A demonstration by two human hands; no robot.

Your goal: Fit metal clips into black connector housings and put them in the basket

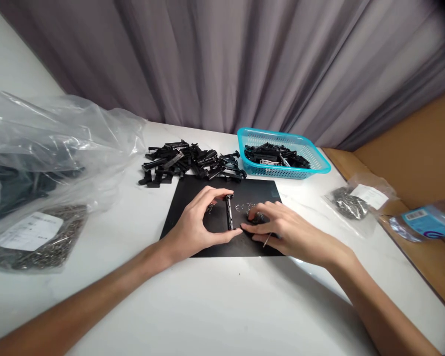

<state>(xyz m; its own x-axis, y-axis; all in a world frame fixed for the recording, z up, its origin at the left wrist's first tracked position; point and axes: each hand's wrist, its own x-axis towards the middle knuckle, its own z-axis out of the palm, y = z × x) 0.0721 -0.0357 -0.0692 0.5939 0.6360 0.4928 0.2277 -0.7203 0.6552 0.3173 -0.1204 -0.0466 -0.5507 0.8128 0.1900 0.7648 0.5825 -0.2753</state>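
My left hand (pixel 196 222) grips a narrow black plastic part (pixel 229 212) by its two ends, thumb below and fingers above. The part stands lengthwise over a black mat (pixel 189 190). To its right, my right hand (pixel 278 225) reaches low over the mat, fingers bent near a scatter of small metal pieces (pixel 241 207). A thin, light-coloured metal rod (pixel 267 240) sticks out between its fingers; the rest of it is hidden. I cannot tell whether the fingertips also pinch a small piece. The index fingertip comes close to the lower end of the black part.
Behind the mat lies a heap of black plastic parts (pixel 170 160). A blue basket (pixel 282 173) holds more of them. Bags of small metal pieces lie left (pixel 68 237) and right (pixel 350 205). Large clear plastic bag (pixel 96 123) at left; blue-labelled package (pixel 430 221) at right.
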